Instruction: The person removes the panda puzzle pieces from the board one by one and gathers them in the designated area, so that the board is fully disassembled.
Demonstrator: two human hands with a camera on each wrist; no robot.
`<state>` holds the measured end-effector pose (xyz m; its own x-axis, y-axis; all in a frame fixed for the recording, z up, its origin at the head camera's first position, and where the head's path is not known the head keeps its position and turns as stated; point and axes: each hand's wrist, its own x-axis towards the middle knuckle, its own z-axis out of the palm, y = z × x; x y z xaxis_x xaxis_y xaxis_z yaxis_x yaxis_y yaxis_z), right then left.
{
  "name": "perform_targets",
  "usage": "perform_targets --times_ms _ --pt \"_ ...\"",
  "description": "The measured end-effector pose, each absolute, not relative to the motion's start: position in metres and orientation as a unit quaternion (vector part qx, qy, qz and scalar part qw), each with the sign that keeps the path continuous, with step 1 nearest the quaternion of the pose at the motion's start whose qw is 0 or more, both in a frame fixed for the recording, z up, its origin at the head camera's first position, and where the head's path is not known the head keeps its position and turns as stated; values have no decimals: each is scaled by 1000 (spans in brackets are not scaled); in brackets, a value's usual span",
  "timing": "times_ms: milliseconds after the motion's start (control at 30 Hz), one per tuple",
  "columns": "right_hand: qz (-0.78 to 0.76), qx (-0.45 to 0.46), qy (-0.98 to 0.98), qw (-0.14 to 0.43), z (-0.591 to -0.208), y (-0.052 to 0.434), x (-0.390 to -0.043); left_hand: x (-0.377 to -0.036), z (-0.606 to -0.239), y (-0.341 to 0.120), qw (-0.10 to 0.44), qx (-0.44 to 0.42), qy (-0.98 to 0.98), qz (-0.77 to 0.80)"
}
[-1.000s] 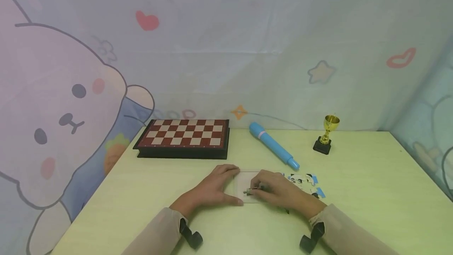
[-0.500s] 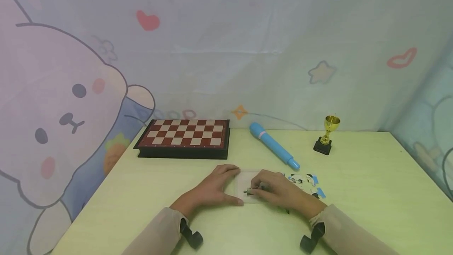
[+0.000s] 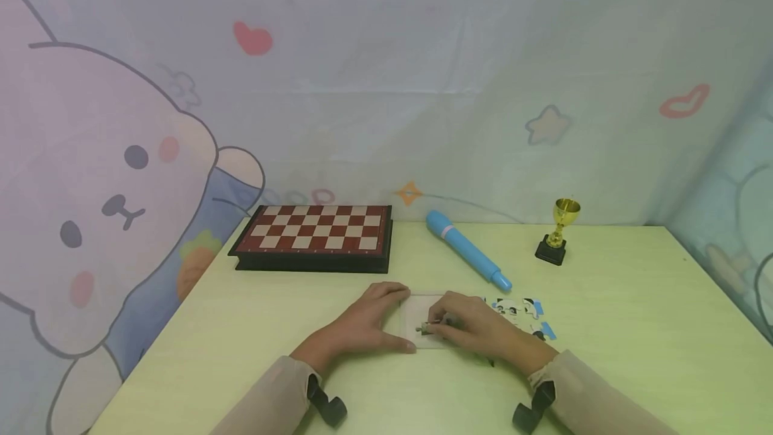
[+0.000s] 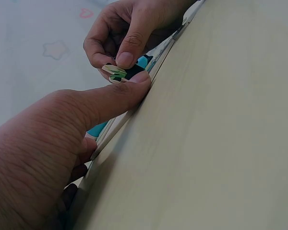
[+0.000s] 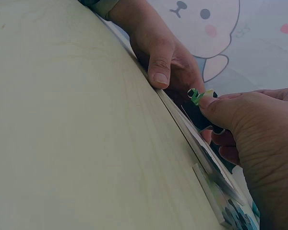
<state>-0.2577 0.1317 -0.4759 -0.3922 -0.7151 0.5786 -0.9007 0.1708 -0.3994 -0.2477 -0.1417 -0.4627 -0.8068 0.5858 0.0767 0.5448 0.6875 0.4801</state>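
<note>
My left hand (image 3: 365,321) is spread along the left side of a flat, pale square puzzle tray (image 3: 413,309), thumb at the near corner and fingers at the far one. Over the tray, my right hand (image 3: 474,319) pinches a small jigsaw piece (image 3: 424,329) between thumb and fingers. Green, black and pale patches show on this piece in the left wrist view (image 4: 116,72), and its lower part is dark in the right wrist view. More jigsaw pieces (image 3: 524,311), printed in blue, black and white, lie right of the tray, partly hidden by my right hand.
A red and white chessboard box (image 3: 317,237) lies at the back left of the table (image 3: 634,327). Behind the tray rests a blue pen-shaped stick (image 3: 468,250). Farther right stands a small gold trophy cup (image 3: 558,230) on a black base. A printed cloth backdrop (image 3: 386,86) rises behind the table.
Almost nothing differs. The right hand keeps the jigsaw piece over the tray, with only a slight change in the piece's tilt, and the left hand stays at the tray's edge.
</note>
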Motion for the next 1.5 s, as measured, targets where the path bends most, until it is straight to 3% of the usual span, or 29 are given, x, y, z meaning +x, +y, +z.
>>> perform_targets --times_ms 533,1100,1500 --pt "381 524 -750 135 -471 150 -250 -249 -468 -139 35 308 918 249" --pt "393 506 -739 209 -469 222 -224 -246 -458 -138 42 305 918 252" --pt "387 538 -722 199 -457 237 -204 -247 -463 -140 36 306 918 251"
